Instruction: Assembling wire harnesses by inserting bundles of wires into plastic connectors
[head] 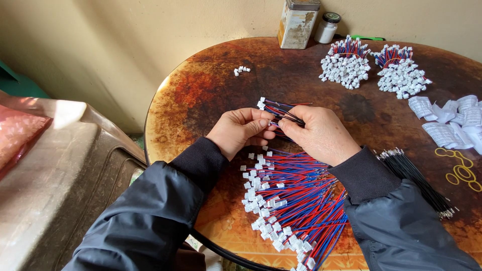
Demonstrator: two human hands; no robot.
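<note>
Both hands meet over the middle of a round brown table (201, 90). My left hand (240, 130) and my right hand (321, 134) together pinch a small bunch of red and blue wires (281, 110) tipped with white plastic connectors; the connector ends stick out to the upper left. Below the hands lies a large loose pile of the same red and blue connector wires (293, 200), fanned toward the table's near edge. Dark sleeves cover both forearms.
Two bundled heaps of white connectors (346, 65) (401, 75) sit at the back right, behind them a worn metal tin (297, 22) and a small jar (327, 27). Black wires (416, 180), yellow rubber bands (462, 170) and white folded bags (447, 120) lie right. A brown plastic surface (60, 165) stands left.
</note>
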